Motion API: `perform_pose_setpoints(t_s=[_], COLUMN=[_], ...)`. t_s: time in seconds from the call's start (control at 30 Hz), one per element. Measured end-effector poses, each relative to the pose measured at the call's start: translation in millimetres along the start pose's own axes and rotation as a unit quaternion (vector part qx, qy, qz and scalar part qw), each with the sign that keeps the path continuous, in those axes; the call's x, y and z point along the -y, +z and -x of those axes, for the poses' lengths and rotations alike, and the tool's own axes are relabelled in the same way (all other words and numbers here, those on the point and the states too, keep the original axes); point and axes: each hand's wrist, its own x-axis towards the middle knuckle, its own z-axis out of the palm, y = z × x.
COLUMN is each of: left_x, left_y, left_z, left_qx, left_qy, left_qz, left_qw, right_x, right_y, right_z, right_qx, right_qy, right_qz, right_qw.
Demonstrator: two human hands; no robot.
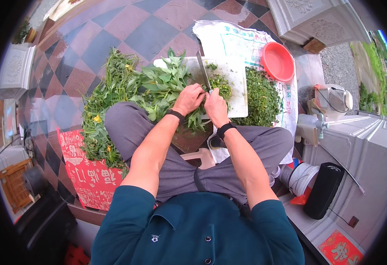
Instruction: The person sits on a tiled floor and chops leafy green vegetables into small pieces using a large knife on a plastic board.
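Note:
My right hand (216,105) grips the handle of a kitchen knife (202,69), its long blade pointing away from me over a white cutting board (238,107). Close beside it, my left hand (188,99) is closed on a bunch of leafy green stems (165,81), fingers bent near the blade; the fingertips are partly hidden. Leaves spread left from the board's edge, and some hang below my left wrist. Chopped greens (221,85) lie on the board just right of the blade. A larger heap of chopped greens (261,94) sits against the board's right side.
A red plastic basin (278,62) stands on a white woven sack (226,38) at the far right. Uncut vines (114,76) with yellow flowers are piled left of my knee, partly over a red printed mat (91,179). A black cylindrical object (323,190) lies at right.

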Motion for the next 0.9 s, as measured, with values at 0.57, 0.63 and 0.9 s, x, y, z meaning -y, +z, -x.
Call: perform_pose_setpoints(t_s=[0.57, 0.63, 0.9], left_x=[-3.0, 0.6, -1.7], left_y=[-14.8, -15.0, -6.1], left_z=[12.2, 11.2, 8.2], left_qx=[0.008, 0.018, -0.011], left_qy=[-0.007, -0.018, -0.004], left_qz=[-0.014, -0.008, -0.03], left_qw=[1.0, 1.0, 0.999], right_x=[-18.8, -22.6, -2.7], right_y=[-80.8, -81.0, -4.7], right_z=[55.6, 49.3, -8.8], right_qx=[0.11, 0.116, 0.016], right_qy=[-0.041, -0.055, -0.035], right_qz=[0.093, 0.097, 0.029], right_qw=[0.989, 0.987, 0.999])
